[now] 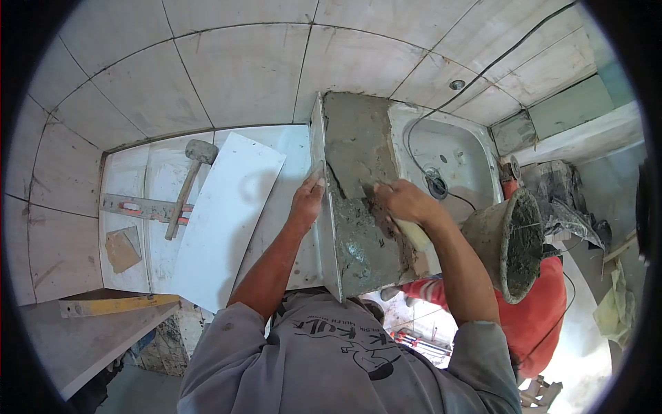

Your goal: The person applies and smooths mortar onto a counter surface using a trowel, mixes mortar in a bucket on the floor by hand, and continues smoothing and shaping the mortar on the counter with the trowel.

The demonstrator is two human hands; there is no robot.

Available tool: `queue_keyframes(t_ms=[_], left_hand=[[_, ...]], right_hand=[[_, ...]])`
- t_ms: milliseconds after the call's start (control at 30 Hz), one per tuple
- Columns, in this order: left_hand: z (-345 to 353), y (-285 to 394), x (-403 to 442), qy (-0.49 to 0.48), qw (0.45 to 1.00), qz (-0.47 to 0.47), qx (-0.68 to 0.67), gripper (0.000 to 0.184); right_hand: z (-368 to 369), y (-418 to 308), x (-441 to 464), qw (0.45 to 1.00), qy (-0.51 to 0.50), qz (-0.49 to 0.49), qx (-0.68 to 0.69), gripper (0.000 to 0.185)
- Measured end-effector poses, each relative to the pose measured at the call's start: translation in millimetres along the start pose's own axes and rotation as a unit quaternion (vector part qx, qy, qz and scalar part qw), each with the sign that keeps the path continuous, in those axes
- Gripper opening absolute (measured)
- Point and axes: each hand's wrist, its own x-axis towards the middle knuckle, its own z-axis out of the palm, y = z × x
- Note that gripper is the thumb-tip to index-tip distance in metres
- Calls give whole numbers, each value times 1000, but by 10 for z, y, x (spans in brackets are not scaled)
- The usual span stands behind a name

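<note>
At the centre of my feed, thin white upright panel [329, 255]: stands on edge, running from twelve to six o'clock; uneven push from the mortar could, I judge, tip it toward nine.
Left hand [307, 200]: against the panel's edge, fingers loosely bent; I cannot tell whether it pinches or only braces. If that support slackens, the panel may lean.
Right hand [408, 202]: three o'clock of centre, fingers curled closed, apparently around a pale yellowish hand tool [412, 234] that I see only partly.
Grey wet mortar bed [360, 134]: directly right of the panel, lumpy toward six, with a dark gap beside the panel; a void there could leave it poorly backed.
White rectangular sink basin [452, 141]: two o'clock, bordering the mortar; loose slop could slide into its drain.
Thin black cable [480, 74]: enters from one o'clock and loops through the basin; my worry is the right forearm snagging it.
Grey mortar-smeared round bucket [483, 231]: three o'clock, near that forearm; an elbow knock could spill it toward the red-clothed person [534, 321] at four.
</note>
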Motion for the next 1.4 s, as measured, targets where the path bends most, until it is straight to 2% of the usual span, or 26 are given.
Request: queue_keyframes(t_ms=[67, 200, 267, 300, 367, 500, 567, 600, 633, 700, 733, 800, 933, 1000, 1100, 1233, 1300, 1333, 1400], left_hand=[[0, 6, -6, -5, 1000, -6, -18, 53], [-11, 10, 7, -4, 999, 30, 14, 51], [-21, -31, 16, 1, 998, 7, 57, 49], [-23, -20, 15, 2, 998, 6, 58, 49], [-27, 18, 13, -8, 999, -9, 43, 48], [-13, -42, 20, 11, 998, -23, 66, 49], [-7, 157, -29, -8, 998, -9, 64, 50], [-3, 126, -28, -14, 998, -10, 66, 50], [-2, 72, -21, -13, 998, -13, 60, 50], [-8, 67, 23, -17, 998, -13, 54, 50], [-17, 85, 24, -21, 998, -20, 62, 49], [-20, 94, 16, -24, 997, -27, 71, 49], [-19, 57, 2, -14, 997, -10, 72, 49], [-19, 61, 7, -11, 998, -6, 63, 49], [-15, 128, -6, -17, 998, -7, 60, 48], [-18, 182, -3, -17, 997, -13, 75, 49], [-23, 188, -28, -18, 997, -21, 78, 49], [-16, 195, -34, -16, 997, -19, 69, 49], [-5, 181, -6, -17, 998, -15, 59, 50]], right_hand=[[2, 244, 31, 992, 37, -118, -20, 46], [-234, -112, 74, 996, 67, -50, 23, 48], [-376, -159, 399, 989, 91, 23, 115, 42], [-437, -161, 571, 989, 90, 23, 115, 42], [-516, -133, 885, 990, 130, -55, 11, 37], [-451, -100, 1172, 993, 83, -58, 54, 34], [-312, 3, 1195, 983, 104, -118, 98, 39], [-260, -196, 869, 979, 57, -54, 190, 38], [-172, -253, 697, 978, 62, -51, 194, 38], [-49, -285, 463, 971, -1, 6, 238, 38], [-21, -245, 370, 971, 2, 6, 239, 38], [-2, -163, 252, 977, -31, -62, 200, 40], [-64, -40, 269, 970, 6, -55, 237, 43], [-189, -72, 372, 970, 99, -33, 221, 44], [-366, -12, 827, 969, 135, -19, 205, 43], [-485, -144, 1044, 971, 91, -30, 219, 43], [-442, -196, 1102, 981, 95, -122, 118, 46], [-407, -222, 1052, 981, 93, -118, 122, 46], [-382, -323, 934, 980, 45, -36, 192, 45]])
